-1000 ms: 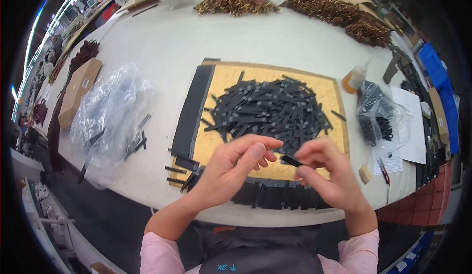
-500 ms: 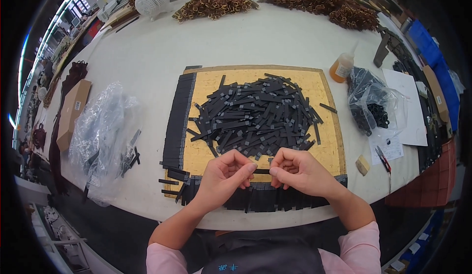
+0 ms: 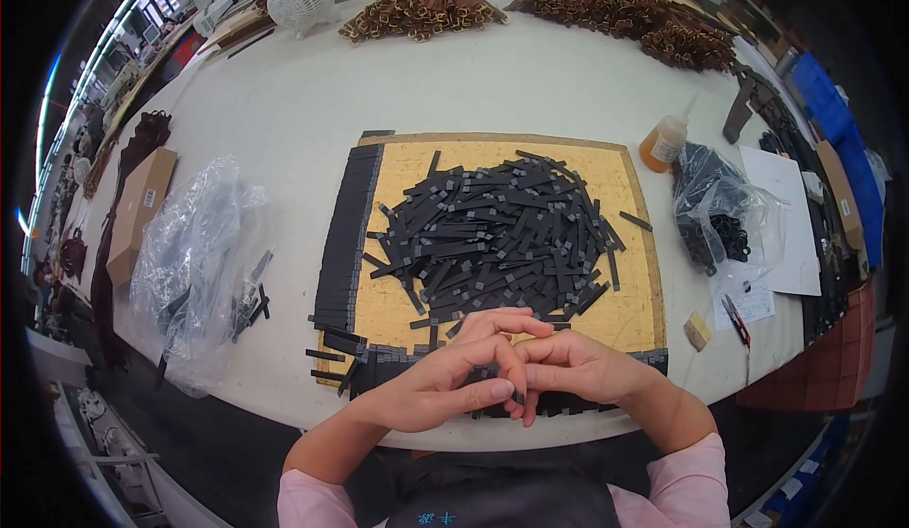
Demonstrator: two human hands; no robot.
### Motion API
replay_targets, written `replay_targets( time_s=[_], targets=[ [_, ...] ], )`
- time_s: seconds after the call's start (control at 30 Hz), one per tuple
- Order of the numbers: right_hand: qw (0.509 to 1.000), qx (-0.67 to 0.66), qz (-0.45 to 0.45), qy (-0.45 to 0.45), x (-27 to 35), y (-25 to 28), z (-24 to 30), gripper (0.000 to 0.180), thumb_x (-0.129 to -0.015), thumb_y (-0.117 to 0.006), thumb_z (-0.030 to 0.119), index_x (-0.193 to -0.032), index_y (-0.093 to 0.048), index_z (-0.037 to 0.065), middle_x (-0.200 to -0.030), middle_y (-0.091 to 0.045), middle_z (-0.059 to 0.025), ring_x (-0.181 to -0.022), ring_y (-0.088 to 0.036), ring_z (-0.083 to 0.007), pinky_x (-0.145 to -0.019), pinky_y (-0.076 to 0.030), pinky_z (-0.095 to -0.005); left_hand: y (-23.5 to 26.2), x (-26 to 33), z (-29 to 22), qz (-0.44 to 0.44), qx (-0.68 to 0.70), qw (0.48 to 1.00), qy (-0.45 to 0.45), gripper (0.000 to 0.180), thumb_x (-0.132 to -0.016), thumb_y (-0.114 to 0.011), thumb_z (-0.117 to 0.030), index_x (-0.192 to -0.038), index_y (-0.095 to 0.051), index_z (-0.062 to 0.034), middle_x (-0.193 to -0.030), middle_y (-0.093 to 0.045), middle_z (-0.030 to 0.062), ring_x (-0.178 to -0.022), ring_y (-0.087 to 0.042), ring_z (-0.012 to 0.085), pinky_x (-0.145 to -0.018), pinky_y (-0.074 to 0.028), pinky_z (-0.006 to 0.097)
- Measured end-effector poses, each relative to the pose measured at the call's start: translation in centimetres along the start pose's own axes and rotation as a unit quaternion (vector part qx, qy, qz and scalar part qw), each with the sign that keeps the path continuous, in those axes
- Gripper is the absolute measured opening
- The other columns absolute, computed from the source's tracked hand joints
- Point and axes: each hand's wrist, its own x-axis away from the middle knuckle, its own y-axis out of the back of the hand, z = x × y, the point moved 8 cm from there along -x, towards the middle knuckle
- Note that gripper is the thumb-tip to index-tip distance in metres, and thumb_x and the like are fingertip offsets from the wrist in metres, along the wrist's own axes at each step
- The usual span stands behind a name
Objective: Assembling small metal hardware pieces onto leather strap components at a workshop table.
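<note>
My left hand (image 3: 445,386) and my right hand (image 3: 578,365) meet over the near edge of a yellow board (image 3: 630,310), their fingers overlapping. Between the fingertips is a short black strip (image 3: 518,397), of which only a small end shows. My left thumb and forefinger pinch it; the fingers of my right hand are closed against it, partly hidden behind the left ones. Just beyond my hands lies a heap of black strips (image 3: 497,230) with grey ends. More strips (image 3: 346,225) are lined up along the board's left edge, and another row runs along its near edge under my hands.
Left of the board lie a clear plastic bag (image 3: 199,263) and a cardboard box (image 3: 142,211). To the right are a bottle of amber liquid (image 3: 663,143), a bag of black rings (image 3: 720,215), a small block (image 3: 697,331) and snips (image 3: 736,320). Brown strap bundles (image 3: 421,9) and a white fan (image 3: 300,0) stand far back.
My hands have come together and slightly nearer to me, their fingers now overlapping. The black strip, earlier held straight between both hands, is now mostly hidden in the fingers.
</note>
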Motion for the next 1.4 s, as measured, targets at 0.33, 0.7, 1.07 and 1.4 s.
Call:
replay_targets(
  time_s=[0.33,0.7,1.07,1.4],
  targets=[
    [0.92,0.268,-0.265,0.108,0.6,2.8,2.9,0.026,-0.092,-0.071,0.003,-0.116,-0.069,-0.004,-0.104,-0.071,-0.0107,-0.091,-0.071,-0.0132,-0.08,-0.058,-0.0241,3.5,1.7,1.1,-0.274,-0.225,0.932,0.077,0.02,-0.084,-0.074,0.004,-0.103,-0.069,-0.0009,-0.119,-0.065,0.015,-0.092,-0.065,0.0192,-0.078,-0.052,0.028],
    [0.844,0.382,-0.325,0.191,0.9,1.9,3.5,0.014,-0.087,-0.075,0.0,-0.1,-0.071,-0.004,-0.093,-0.073,-0.0109,-0.081,-0.073,-0.0149,-0.071,-0.059,-0.0247,2.7,1.9,0.9,-0.273,-0.277,0.92,-0.036,0.015,-0.086,-0.073,0.004,-0.1,-0.071,0.0023,-0.091,-0.07,0.0122,-0.076,-0.071,0.0202,-0.066,-0.055,0.028],
    [0.858,0.352,-0.325,0.183,0.6,2.0,3.0,0.014,-0.087,-0.076,0.0,-0.098,-0.068,-0.004,-0.09,-0.071,-0.0094,-0.08,-0.071,-0.0125,-0.07,-0.057,-0.0232,3.0,1.9,2.3,-0.261,-0.179,0.948,0.006,0.012,-0.089,-0.071,0.001,-0.099,-0.071,0.0054,-0.093,-0.071,0.011,-0.083,-0.071,0.015,-0.075,-0.057,0.025],
    [0.973,0.007,-0.228,0.031,0.7,2.6,0.8,0.02,-0.095,-0.065,-0.001,-0.114,-0.066,-0.007,-0.109,-0.07,-0.0145,-0.095,-0.071,-0.0195,-0.079,-0.062,-0.0296,2.9,2.2,5.6,-0.2,0.112,0.961,0.157,0.016,-0.093,-0.071,-0.009,-0.103,-0.066,0.0018,-0.093,-0.071,0.0053,-0.084,-0.068,0.0089,-0.078,-0.054,0.024]
  ],
)
